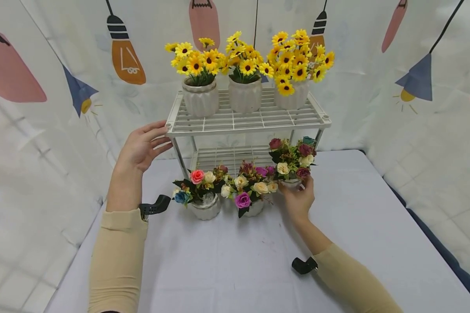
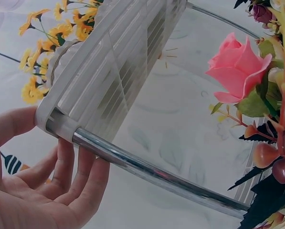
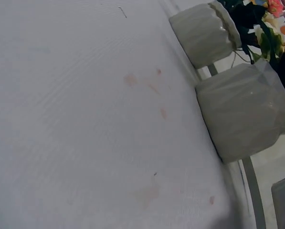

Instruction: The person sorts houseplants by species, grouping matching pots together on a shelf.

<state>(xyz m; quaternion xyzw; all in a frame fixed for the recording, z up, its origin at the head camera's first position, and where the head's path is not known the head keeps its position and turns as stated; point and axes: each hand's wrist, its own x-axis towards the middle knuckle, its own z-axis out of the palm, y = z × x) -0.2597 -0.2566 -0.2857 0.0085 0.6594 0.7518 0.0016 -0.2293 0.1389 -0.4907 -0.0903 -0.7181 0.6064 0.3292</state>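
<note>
My left hand (image 1: 141, 145) grips the upper front-left corner of a white two-tier wire rack (image 1: 235, 127). In the left wrist view the thumb lies on that corner, and the fingers (image 2: 89, 176) are beneath, at the chrome post (image 2: 156, 174). My right hand (image 1: 299, 200) holds the white pot of a rose arrangement (image 1: 291, 158) at the rack's right side, its pot partly hidden by flowers and fingers. Left of it, a pot with a purple rose (image 1: 254, 208) and a pot with a coral rose (image 1: 205, 209) stand at the rack's front.
Three pots of yellow daisies, a left one (image 1: 201, 98), a middle one (image 1: 244, 95) and a right one (image 1: 291, 96), stand on the upper shelf. A white cloth covers the table (image 1: 235, 261). A patterned curtain (image 1: 149, 100) hangs close behind.
</note>
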